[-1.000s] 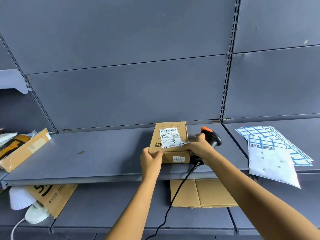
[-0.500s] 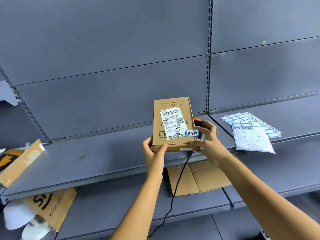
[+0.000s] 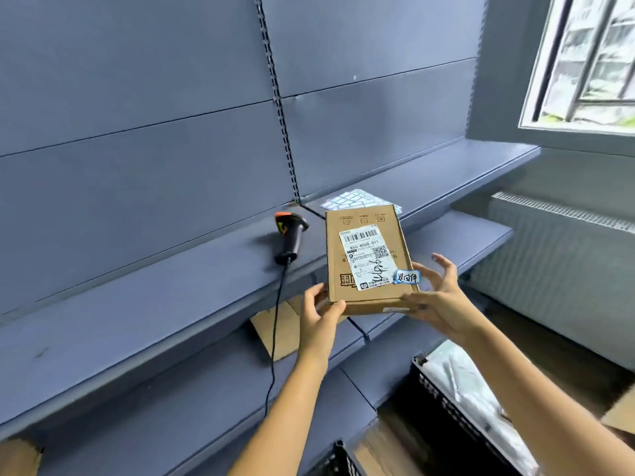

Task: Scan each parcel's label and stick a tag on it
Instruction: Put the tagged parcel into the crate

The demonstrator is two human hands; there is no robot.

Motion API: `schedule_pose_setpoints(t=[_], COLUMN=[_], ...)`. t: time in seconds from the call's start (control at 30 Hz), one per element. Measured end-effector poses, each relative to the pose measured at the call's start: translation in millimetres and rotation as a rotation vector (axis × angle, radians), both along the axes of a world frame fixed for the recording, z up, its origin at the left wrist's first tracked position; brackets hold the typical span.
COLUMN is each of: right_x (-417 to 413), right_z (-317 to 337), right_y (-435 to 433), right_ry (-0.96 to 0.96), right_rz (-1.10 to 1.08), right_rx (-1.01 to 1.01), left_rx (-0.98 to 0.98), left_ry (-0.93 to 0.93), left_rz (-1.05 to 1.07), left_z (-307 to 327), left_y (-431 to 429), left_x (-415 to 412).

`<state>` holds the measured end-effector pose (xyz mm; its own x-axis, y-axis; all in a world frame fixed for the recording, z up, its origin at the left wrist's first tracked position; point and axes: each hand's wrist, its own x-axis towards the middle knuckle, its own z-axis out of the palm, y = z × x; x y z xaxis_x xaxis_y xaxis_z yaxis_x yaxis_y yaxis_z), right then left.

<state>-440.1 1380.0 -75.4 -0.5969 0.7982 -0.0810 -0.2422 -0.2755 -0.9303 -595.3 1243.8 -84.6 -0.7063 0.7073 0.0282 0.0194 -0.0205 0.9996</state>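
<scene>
- Parcel (image 3: 369,259), a flat cardboard box, was held in the air in front of the shelf (image 3: 171,304), its far end tilted up.
- Left hand (image 3: 321,317) gripped the parcel's near-left corner, with the thumb on top and the fingers underneath.
- Right hand (image 3: 439,300) was at the near-right corner. Its thumb lay along the front edge and its fingers were spread and loosely bent just off the right side. Can't tell whether any of them touched the underside.
- White label (image 3: 366,255) with barcode, QR code and handwriting faced up on the parcel's top.
- Small blue-bordered tag (image 3: 407,277) was stuck at the label's lower-right corner, near the parcel's right edge.
- Scanner (image 3: 290,238), black with an orange head, lay on the shelf left of the parcel and apart from both hands. Its cable (image 3: 275,338) dropped over the shelf's front edge.
- Tag sheets (image 3: 347,197) lay on the shelf behind the parcel, partly hidden by it.
- Flat cardboard (image 3: 278,331) sat on the lower shelf, below the left hand.
- Black crate (image 3: 446,400) at lower right held a pale plastic bag (image 3: 460,379).
- Window (image 3: 584,60) was at upper right, with a radiator (image 3: 567,252) below it.
</scene>
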Motion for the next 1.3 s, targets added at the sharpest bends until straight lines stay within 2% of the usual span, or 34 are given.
schedule_pose_setpoints(t=[0.17, 0.4, 0.57, 0.77, 0.97, 1.1, 1.3], right_x=[87.9, 227.4, 291.2, 312.1, 294.1, 265.9, 232.9], right_z=[-15.9, -64.8, -106.2, -148.9, -183.0, -200.6, -228.6], right_y=[22.6, 76.1, 104.9, 127.5, 159.4, 178.5, 208.9], right_ry=[0.008, -0.093, -0.162, -0.221, -0.266, -0.322, -0.306], right_rz=[-0.137, -0.371, -0.538, -0.618, -0.652, -0.663, -0.649], right_rx=[-0.042, -0.135, -0.246, -0.375, -0.479, -0.524, -0.611], left_rx=[-0.058, -0.222, -0.371, -0.523, -0.610, -0.668, -0.721], left_ry=[-0.010, -0.080, -0.100, -0.052, -0.048, 0.116, 0.178], left_rz=[-0.145, -0.172, -0.239, -0.295, -0.339, -0.463, -0.491], left_z=[-10.6, -58.2, -102.1, -141.1, -170.1, -181.8, -201.7], left_y=[47.3, 115.9, 146.3, 185.4, 232.0, 263.2, 306.9], left_x=[66.4, 163.4, 208.5, 222.4, 203.5, 186.8, 171.6])
